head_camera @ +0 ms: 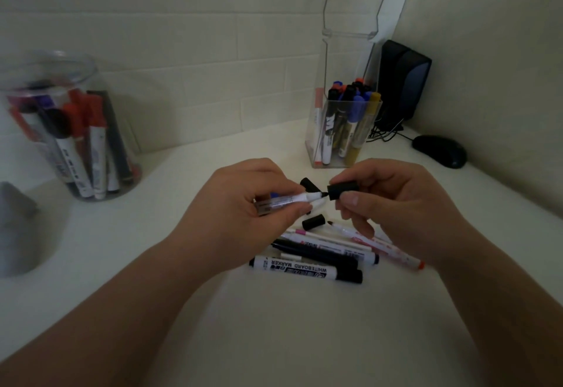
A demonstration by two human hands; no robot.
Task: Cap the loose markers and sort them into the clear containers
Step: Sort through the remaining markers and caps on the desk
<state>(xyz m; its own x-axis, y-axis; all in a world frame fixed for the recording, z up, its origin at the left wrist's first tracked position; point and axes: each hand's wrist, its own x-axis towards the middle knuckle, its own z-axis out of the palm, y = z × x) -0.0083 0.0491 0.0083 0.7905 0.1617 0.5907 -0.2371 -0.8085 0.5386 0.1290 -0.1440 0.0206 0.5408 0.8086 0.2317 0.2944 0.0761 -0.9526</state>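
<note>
My left hand grips an uncapped white marker with its black tip pointing right. My right hand pinches a black cap just off that tip, almost touching it. Below the hands lies a pile of loose markers, among them a white one labelled whiteboard marker and thin pink ones. Two loose black caps lie on the white table. A round clear jar of markers stands at the left. A square clear container of markers stands behind the hands.
A black speaker and a black mouse with cables sit at the back right corner. A grey object lies at the left edge. White tiled walls close the back and right. A tall clear plastic piece rises above the square container.
</note>
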